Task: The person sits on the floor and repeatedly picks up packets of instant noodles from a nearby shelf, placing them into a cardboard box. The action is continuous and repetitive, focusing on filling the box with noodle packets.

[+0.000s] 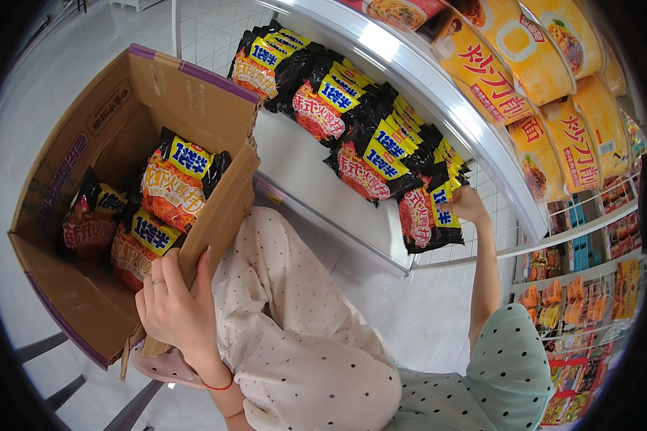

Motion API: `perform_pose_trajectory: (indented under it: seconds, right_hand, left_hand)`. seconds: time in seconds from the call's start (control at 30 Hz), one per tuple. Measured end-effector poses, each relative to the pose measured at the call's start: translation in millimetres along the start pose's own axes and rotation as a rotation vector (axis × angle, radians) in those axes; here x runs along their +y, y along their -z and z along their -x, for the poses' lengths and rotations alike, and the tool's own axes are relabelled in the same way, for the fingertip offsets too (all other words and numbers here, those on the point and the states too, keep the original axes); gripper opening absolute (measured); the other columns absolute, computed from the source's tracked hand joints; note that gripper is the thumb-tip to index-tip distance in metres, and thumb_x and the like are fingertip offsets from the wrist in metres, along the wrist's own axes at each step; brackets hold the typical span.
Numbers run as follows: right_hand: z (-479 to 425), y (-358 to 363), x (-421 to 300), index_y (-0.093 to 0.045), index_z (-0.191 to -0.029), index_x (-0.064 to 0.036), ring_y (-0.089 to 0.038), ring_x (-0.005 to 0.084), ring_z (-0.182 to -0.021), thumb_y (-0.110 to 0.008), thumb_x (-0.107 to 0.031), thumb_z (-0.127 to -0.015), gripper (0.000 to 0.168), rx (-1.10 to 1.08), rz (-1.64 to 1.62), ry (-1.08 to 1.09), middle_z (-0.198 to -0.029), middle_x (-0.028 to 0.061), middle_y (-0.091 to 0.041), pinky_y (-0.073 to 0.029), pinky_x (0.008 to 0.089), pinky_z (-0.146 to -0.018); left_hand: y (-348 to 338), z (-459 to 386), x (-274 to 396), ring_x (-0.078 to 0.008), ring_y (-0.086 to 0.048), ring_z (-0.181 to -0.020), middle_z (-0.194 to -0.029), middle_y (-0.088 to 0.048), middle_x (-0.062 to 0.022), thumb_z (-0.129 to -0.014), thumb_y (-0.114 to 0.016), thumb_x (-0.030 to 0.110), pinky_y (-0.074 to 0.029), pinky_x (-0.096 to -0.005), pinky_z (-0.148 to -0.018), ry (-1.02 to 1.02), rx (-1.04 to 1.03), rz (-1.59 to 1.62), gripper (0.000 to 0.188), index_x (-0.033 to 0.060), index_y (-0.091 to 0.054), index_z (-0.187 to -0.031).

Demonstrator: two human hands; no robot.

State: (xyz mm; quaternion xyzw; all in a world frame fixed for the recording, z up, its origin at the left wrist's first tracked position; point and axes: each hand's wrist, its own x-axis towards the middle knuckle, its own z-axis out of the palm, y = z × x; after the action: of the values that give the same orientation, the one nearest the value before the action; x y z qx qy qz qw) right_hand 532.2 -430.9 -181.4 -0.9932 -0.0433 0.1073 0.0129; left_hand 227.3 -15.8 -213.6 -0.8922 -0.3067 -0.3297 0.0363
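My left hand (180,310), with a ring on one finger, grips the near edge of an open cardboard box (191,94) with purple trim. Several black instant noodle packets (175,186) with yellow panels lie inside the box. My right hand (466,204) is at the right end of the shelf, its fingers closed on the edge of a noodle packet (418,221) at the front of the last row. More packets (323,102) of the same kind lean in overlapping rows along the white shelf (296,153). Part of the right fingers is hidden behind the packet.
Above, a shelf edge (380,40) carries yellow noodle tubs (482,75). Wire mesh (205,37) closes the low shelf's ends. Racks of packaged goods (566,301) stand at the right. My bent leg (302,334) is between the box and the shelf. Dark bars (67,390) show beneath the box.
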Motion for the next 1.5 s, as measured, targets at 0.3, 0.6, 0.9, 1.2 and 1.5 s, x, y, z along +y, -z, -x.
perform_pose_trajectory:
  seconds: [0.3,0.6,0.9,1.2,1.5]
  right_hand:
    - [36.4,8.9,-11.9,-0.066,-0.083,0.004,-0.063,0.0187,-0.053,-0.087,-0.031,-0.058,0.047,-0.223,-0.135,-0.056,-0.068,0.011,-0.065,-0.05,0.0292,-0.044]
    - [100.2,63.9,-120.9,-0.062,-0.085,-0.002,-0.064,0.0262,-0.066,-0.084,-0.018,-0.067,0.032,-0.46,-0.026,0.659,-0.07,0.0114,-0.063,-0.048,0.0348,-0.06]
    - [73.5,103.3,-289.6,-0.053,-0.114,0.002,-0.065,0.0169,-0.095,-0.071,0.001,-0.081,0.038,-0.079,-1.044,1.05,-0.103,0.0108,-0.066,-0.053,0.0312,-0.083]
    - [60.0,27.0,-487.5,-0.057,-0.109,0.004,-0.062,0.0164,-0.096,-0.068,0.005,-0.072,0.038,-0.189,-0.874,1.256,-0.103,0.0121,-0.067,-0.05,0.0313,-0.086]
    - [32.3,-39.7,-541.6,-0.058,-0.107,0.002,-0.061,0.0228,-0.1,-0.067,0.009,-0.072,0.036,-0.287,-1.002,0.975,-0.106,0.0122,-0.064,-0.049,0.0345,-0.087]
  left_hand:
    - [0.6,-2.6,1.9,-0.0183,-0.058,-0.068,-0.079,-0.06,-0.001,-0.08,-0.073,0.039,-0.041,-0.0314,-0.06,-0.016,0.027,0.005,0.033,0.0096,-0.063,-0.092]
    - [3.4,-2.3,-0.1,-0.02,-0.056,-0.066,-0.073,-0.057,-0.0022,-0.072,-0.079,0.032,-0.038,-0.0333,-0.059,0.043,-0.038,0.085,0.032,0.0095,-0.061,-0.086]
    - [-0.8,-0.3,-3.2,-0.0175,-0.052,-0.06,-0.069,-0.053,-0.001,-0.075,-0.075,0.035,-0.037,-0.0312,-0.057,0.024,0.05,0.097,0.03,0.0114,-0.057,-0.078]
    - [-0.9,-0.4,-4.1,-0.0159,-0.051,-0.059,-0.067,-0.051,0.0003,-0.073,-0.075,0.034,-0.037,-0.0294,-0.055,0.016,0.072,0.106,0.03,0.0113,-0.056,-0.077]
    - [-2.3,0.2,-6.7,-0.0149,-0.049,-0.06,-0.07,-0.05,0.0009,-0.07,-0.076,0.033,-0.035,-0.0289,-0.055,0.025,0.052,0.099,0.032,0.0102,-0.058,-0.081]
